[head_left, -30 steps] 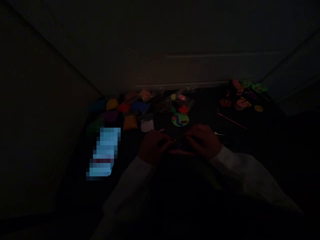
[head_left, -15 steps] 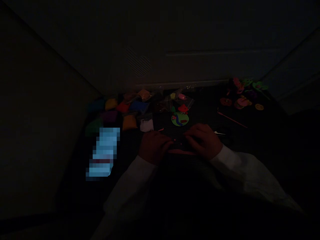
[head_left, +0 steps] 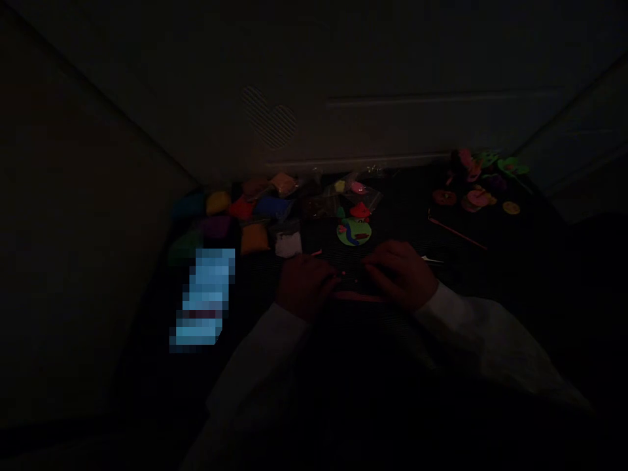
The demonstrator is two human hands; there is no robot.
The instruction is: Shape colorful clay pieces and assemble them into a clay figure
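It is very dark here, but two hands show in the middle of the picture, so let them be the middle of a clock, with 12 straight ahead. The left hand and the right hand are close together, low over a dark mat. Their fingers curl down toward a small dark thing with tiny red dots on it, which sits between the two hands. It is too dark to tell if the hands are gripping it. A pink strip lies just under that small thing, at 6 o'clock. Both arms wear white sleeves. At 12 o'clock there is a round green clay disc with a blue squiggle on it, and a red clay piece sits just past it. Soft bags of colored clay are piled at 10 o'clock, in yellow, red, blue, purple, orange, and white. A blurry blue block is at 9 o'clock. At 2 o'clock there are pink, green, and yellow clay shapes. A thin pink stick lies at 3 o'clock, above the right hand, and a little white tool is just beside that hand.
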